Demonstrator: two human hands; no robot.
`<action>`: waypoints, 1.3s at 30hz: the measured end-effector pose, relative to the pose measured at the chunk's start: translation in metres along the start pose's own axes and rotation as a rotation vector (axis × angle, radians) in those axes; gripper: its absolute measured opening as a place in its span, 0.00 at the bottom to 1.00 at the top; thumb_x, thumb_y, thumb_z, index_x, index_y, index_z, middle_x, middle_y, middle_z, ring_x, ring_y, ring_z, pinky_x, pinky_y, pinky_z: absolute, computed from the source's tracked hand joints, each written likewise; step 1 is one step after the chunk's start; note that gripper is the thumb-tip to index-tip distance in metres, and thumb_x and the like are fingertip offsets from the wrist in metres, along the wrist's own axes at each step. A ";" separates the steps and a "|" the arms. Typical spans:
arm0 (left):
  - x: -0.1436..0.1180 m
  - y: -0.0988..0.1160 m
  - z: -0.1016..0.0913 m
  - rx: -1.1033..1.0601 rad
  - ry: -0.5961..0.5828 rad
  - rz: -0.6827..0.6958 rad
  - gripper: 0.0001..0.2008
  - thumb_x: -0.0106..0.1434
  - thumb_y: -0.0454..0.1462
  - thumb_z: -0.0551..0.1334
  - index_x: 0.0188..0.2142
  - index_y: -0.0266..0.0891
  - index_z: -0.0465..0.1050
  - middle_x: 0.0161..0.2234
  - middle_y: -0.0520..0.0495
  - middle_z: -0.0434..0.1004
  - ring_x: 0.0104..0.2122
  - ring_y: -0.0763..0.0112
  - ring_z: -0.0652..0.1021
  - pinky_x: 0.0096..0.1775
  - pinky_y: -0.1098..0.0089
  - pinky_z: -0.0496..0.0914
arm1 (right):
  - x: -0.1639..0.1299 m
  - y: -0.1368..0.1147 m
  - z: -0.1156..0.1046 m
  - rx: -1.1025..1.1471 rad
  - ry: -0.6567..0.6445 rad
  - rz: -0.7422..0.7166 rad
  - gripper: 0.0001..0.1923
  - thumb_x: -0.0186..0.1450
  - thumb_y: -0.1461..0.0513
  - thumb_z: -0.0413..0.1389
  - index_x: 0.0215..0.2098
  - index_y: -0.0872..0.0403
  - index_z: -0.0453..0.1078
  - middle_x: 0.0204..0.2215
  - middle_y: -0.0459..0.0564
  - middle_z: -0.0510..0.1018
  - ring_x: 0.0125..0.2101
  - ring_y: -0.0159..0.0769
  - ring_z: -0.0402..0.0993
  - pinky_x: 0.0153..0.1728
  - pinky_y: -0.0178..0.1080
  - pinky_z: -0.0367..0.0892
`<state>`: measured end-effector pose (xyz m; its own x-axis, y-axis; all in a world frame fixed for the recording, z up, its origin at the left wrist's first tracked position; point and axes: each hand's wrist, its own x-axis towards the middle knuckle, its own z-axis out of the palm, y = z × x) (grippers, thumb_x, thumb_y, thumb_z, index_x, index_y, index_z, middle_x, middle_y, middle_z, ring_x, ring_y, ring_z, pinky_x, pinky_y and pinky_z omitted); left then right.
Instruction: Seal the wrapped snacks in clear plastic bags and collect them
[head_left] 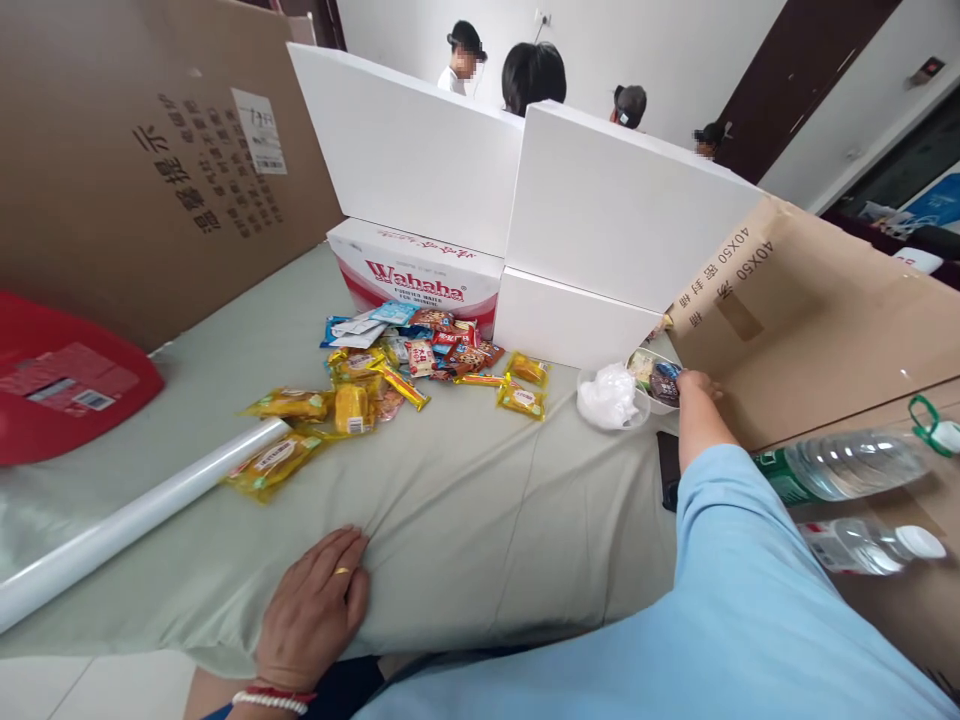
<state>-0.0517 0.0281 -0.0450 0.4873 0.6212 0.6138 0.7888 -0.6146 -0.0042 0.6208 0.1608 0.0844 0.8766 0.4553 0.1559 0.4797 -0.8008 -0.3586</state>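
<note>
Resting flat, the left hand lies palm down on the pale green cloth at the near edge, fingers spread a little and holding nothing; a ring shows on one finger and a red and white beaded band circles the wrist. The cloth is thin and soft, and it creases into folds running away from the fingertips.

Far out at the end of a light blue sleeve, the right hand reaches to a small clear plastic bowl and touches its rim. Whether its fingers pinch anything I cannot tell. The bowl is round and shallow, holds a few dark and pale wrapped sweets, and stands just beside the base of a white foam box. A second clear bowl, touching it on the left, holds crumpled white plastic.

Left of the bowls, a loose heap of snack packets spreads over the cloth: glossy yellow wrappers nearest, red and blue ones behind. A long roll of clear film lies aslant at the left, its long axis running from the near left edge up toward the packets. Two plastic water bottles lie on their sides at the right, caps pointing right.
</note>
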 end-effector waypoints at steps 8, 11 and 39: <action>-0.001 0.003 0.000 -0.013 -0.002 -0.037 0.12 0.66 0.30 0.59 0.48 0.35 0.75 0.46 0.36 0.83 0.48 0.52 0.82 0.49 0.57 0.74 | -0.022 -0.002 -0.014 0.159 0.219 0.035 0.20 0.73 0.60 0.45 0.55 0.61 0.70 0.57 0.77 0.69 0.58 0.60 0.67 0.55 0.58 0.64; 0.000 0.005 0.000 -0.010 -0.008 -0.058 0.12 0.66 0.30 0.58 0.47 0.35 0.76 0.46 0.37 0.83 0.48 0.53 0.82 0.49 0.57 0.74 | -0.053 -0.004 -0.018 0.208 0.149 -0.216 0.20 0.73 0.60 0.43 0.55 0.57 0.71 0.53 0.64 0.77 0.54 0.48 0.72 0.55 0.48 0.66; 0.038 0.073 -0.019 -1.465 -0.160 -0.829 0.28 0.64 0.47 0.68 0.60 0.42 0.70 0.55 0.38 0.74 0.46 0.62 0.79 0.38 0.67 0.74 | -0.422 -0.003 -0.009 1.094 -1.031 0.072 0.23 0.49 0.50 0.75 0.31 0.52 0.70 0.18 0.35 0.61 0.17 0.22 0.46 0.17 0.29 0.43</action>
<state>0.0173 -0.0025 -0.0074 0.2529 0.9675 -0.0051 -0.1074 0.0333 0.9937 0.2494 -0.0324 0.0280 0.2627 0.8677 -0.4220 -0.2343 -0.3670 -0.9003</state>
